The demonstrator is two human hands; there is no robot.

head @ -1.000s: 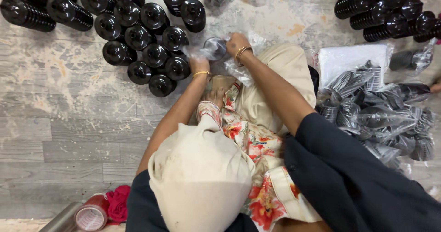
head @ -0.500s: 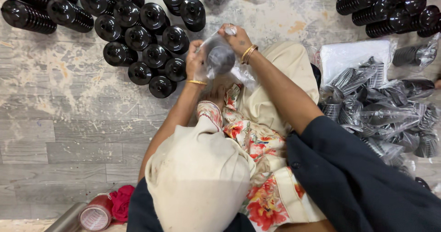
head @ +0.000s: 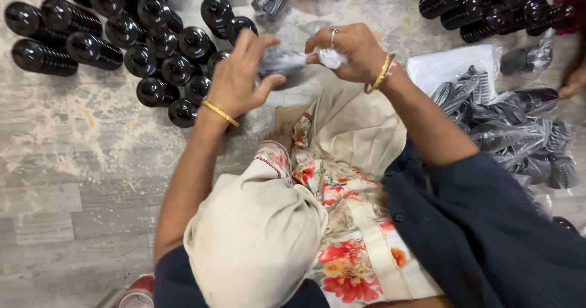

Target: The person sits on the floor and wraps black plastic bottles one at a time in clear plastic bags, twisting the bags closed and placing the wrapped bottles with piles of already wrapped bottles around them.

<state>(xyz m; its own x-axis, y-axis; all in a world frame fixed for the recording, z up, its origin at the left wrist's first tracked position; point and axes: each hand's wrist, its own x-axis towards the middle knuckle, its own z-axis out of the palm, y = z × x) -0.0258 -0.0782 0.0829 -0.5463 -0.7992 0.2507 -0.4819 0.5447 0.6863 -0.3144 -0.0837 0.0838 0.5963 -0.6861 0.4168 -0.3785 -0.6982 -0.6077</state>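
A workshop floor (head: pixel 67 161): many same black plastic parts (head: pixel 152 45) and bagged ones (head: pixel 519 131) lie in heaps.

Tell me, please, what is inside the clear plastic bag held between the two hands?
The clear plastic bag shows a dark, glossy shape inside, stretched between the left hand and the right hand. The fingers and the crinkled plastic cover most of it, so its exact form cannot be made out.

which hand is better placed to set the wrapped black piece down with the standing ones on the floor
Probably left: the left hand grips the wrapped black piece beside the standing black pieces; the right hand only pinches the wrap's twisted end.
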